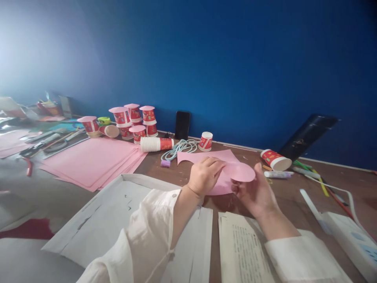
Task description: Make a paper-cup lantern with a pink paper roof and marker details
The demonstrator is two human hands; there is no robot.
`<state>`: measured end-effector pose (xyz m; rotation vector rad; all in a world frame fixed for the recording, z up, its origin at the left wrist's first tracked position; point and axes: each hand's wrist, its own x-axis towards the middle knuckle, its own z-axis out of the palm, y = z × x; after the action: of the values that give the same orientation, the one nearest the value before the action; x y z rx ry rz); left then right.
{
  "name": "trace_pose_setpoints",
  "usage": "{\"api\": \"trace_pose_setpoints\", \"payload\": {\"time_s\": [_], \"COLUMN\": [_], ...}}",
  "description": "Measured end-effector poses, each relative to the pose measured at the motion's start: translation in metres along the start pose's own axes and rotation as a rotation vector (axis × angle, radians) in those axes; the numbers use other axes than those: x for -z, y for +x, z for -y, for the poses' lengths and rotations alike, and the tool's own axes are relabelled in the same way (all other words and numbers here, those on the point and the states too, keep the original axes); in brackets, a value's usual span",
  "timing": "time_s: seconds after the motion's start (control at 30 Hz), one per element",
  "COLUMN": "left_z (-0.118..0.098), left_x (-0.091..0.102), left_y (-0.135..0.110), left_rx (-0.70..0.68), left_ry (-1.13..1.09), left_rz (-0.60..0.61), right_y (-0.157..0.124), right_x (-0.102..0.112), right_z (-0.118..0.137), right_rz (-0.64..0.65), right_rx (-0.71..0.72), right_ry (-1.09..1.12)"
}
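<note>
Disc [240,172] between left grip [204,175], right grip [259,193]

the disc [240,173] looks like smooth, matt paper.

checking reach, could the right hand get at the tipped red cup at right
Probably yes: the red cup lies just beyond the right hand, with nothing taller than a marker between, though that hand is at the pink disc.

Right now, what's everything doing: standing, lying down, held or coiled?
Pink disc: held by left hand and right hand
Cut pink sheet: beneath the hands
Pink paper stack: flat, slightly fanned
Pink-topped cups: standing, some stacked
Nested cups: lying sideways
Pale blue cord: coiled
Lone cup beside cord: upside down
Black phone: propped upright
Cup at right: lying sideways
</note>
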<state>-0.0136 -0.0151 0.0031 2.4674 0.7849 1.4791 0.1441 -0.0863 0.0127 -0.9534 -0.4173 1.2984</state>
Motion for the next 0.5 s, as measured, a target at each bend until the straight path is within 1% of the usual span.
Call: {"api": "trace_pose_setpoints", "payload": {"time_s": [0.07, 0.1, 0.2, 0.23, 0.3, 0.33, 0.37, 0.4, 0.43, 0.47, 0.5], "left_z": [0.000, 0.000, 0.000, 0.000, 0.003, 0.006, 0.009, 0.013, 0.017, 0.020, 0.022], "left_x": [0.004, 0.006, 0.007, 0.006, 0.001, -0.002, -0.005, -0.008, -0.011, -0.012, -0.013], "left_y": [0.001, 0.002, 0.003, 0.003, 0.002, 0.002, 0.002, 0.003, 0.004, 0.004, 0.005], "left_rx": [-0.025, -0.024, 0.005, 0.031, 0.128, 0.218, 0.344, 0.502, 0.691, 0.873, 1.009], "left_ry": [0.042, 0.041, -0.028, -0.053, -0.100, -0.133, -0.181, -0.252, -0.360, -0.495, -0.648], "left_rz": [0.042, 0.071, 0.148, 0.151, 0.107, 0.070, 0.036, 0.017, 0.041, 0.097, 0.168], "right_y": [-0.003, -0.003, -0.003, -0.003, -0.002, -0.002, -0.001, -0.001, -0.001, -0.001, -0.001], "right_x": [0.001, 0.002, 0.004, 0.004, 0.005, 0.006, 0.007, 0.008, 0.009, 0.010, 0.011], "right_z": [0.002, 0.002, -0.002, -0.004, -0.005, -0.005, -0.004, -0.003, -0.001, 0.000, 0.000], "right_rz": [0.069, 0.073, 0.028, 0.028, 0.076, 0.112, 0.136, 0.144, 0.136, 0.119, 0.107], "right_rx": [-0.030, -0.030, 0.025, 0.047, 0.085, 0.101, 0.118, 0.137, 0.154, 0.170, 0.177], "right_ry": [0.012, 0.008, -0.052, -0.094, -0.194, -0.241, -0.280, -0.314, -0.345, -0.376, -0.409]}}
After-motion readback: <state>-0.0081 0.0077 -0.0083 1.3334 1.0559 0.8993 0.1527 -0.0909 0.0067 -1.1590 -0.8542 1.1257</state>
